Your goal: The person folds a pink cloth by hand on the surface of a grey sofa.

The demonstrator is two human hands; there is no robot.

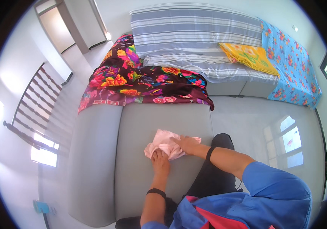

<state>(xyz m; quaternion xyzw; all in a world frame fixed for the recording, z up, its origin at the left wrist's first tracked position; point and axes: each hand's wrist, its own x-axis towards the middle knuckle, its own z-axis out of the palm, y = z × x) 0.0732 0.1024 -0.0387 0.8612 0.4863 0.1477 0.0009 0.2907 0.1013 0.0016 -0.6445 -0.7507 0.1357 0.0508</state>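
Observation:
A crumpled pink cloth lies on the grey seat of the sofa, in front of me. My left hand is at its near edge, with the fingertips tucked into the folds. From the right, my right hand grips the cloth, and part of a pink edge sticks out beyond the knuckles. Some fingertips of both hands are hidden by fabric.
A dark floral blanket covers the seat's far end, beside a striped sheet on the sofa back. A folded yellow cloth and a blue floral cover lie to the right. A wooden railing stands left.

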